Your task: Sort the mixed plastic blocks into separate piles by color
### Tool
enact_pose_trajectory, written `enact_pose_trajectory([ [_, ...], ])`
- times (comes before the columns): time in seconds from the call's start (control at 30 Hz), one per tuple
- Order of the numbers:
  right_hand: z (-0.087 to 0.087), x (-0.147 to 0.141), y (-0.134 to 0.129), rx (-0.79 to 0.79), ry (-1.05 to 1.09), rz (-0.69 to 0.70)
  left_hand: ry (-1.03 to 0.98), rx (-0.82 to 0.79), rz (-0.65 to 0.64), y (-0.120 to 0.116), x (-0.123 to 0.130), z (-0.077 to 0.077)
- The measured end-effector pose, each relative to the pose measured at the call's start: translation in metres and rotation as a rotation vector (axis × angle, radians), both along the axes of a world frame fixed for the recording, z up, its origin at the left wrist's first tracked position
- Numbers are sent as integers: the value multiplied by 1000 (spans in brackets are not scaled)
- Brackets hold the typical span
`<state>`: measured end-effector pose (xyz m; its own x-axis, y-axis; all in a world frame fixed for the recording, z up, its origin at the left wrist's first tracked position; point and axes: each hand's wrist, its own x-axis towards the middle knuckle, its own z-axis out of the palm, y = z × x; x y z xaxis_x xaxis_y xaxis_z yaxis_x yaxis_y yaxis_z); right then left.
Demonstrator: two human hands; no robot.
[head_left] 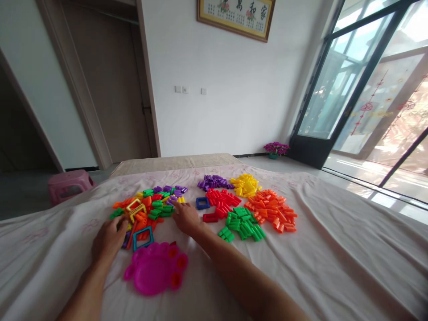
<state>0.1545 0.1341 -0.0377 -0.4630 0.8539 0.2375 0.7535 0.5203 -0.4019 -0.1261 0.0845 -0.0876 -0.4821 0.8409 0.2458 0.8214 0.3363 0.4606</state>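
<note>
A mixed pile of small plastic building blocks, in green, purple, red, orange and yellow, lies on the cloth-covered surface. At its left edge is my left hand, fingers loosely bent and thumb apart; I see nothing held in it. My right hand reaches into the pile's right side, fingers stretched to a purple block. Whether they press on it is hard to make out. Yellow square frames lie on the pile. A blue-teal square frame sits at its front, beside a magenta paw-shaped tray.
Sorted heaps stand to the right: purple, yellow, red, green and orange blocks. A dark blue square frame lies beside the red heap. A pink stool stands at left.
</note>
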Motion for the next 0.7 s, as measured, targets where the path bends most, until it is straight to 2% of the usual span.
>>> enact_pose_trajectory([
  [0.17,-10,-16,5,70,-56,-76,-6,-14,0,0,-1,0],
  [0.33,-11,-11,-6,154,-78,-41,-28,-12,-5,0,-1,1],
  [0.43,-8,-4,-12,126,-105,-24,-31,-12,-8,-1,1,4],
  [0.57,0,18,-18,79,-50,-15,-13,-32,5,-4,4,8],
  [0.7,20,64,-19,-16,75,45,-11,-7,-7,-3,4,10],
])
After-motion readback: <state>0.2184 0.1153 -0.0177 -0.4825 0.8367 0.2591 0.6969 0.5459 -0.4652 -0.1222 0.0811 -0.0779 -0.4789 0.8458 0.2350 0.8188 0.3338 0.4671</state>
